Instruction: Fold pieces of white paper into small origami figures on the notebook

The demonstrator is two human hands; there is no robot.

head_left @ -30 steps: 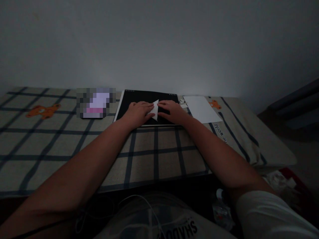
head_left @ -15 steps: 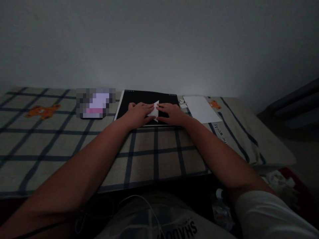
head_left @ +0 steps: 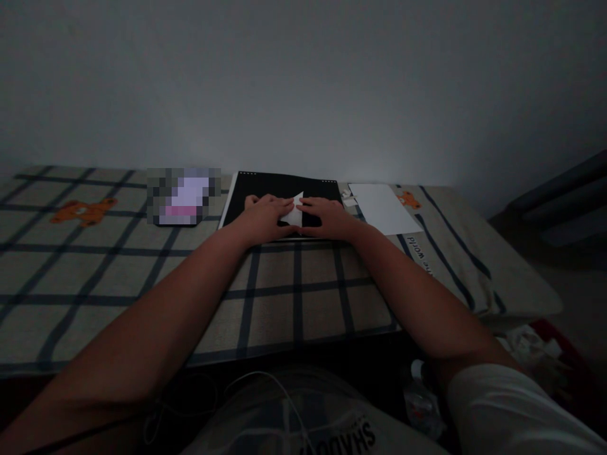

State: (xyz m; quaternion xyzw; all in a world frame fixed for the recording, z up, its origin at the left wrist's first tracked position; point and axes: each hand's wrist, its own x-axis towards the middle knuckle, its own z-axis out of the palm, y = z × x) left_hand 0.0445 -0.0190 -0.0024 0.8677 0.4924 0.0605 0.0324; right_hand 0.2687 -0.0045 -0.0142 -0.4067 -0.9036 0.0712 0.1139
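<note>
Paper folding is under way at the far side of the bed [head_left: 294, 297], whose plaid cover carries everything in sight. Both hands lie flat on a small white paper [head_left: 294, 213] that sits on a black board [head_left: 279, 189] close to the wall. The left hand [head_left: 264, 217] is spread, palm down, its fingertips pressing the paper's left edge; the right hand [head_left: 328, 216] is spread the same way, fingers pressing the paper's right edge. Between them only a pointed white piece shows, its tip aimed away toward the wall, so the sheet seems already creased into a triangular shape. I judge the early folds done and a crease now being flattened; how many folds remain cannot be read from so small a visible piece in this dim light. Just right of the board lies a flat white sheet [head_left: 383, 207], unfolded and untouched, with a few small white scraps [head_left: 349, 200] between it and the board. An orange bear print [head_left: 83, 211] marks the cover far to the left.
</note>
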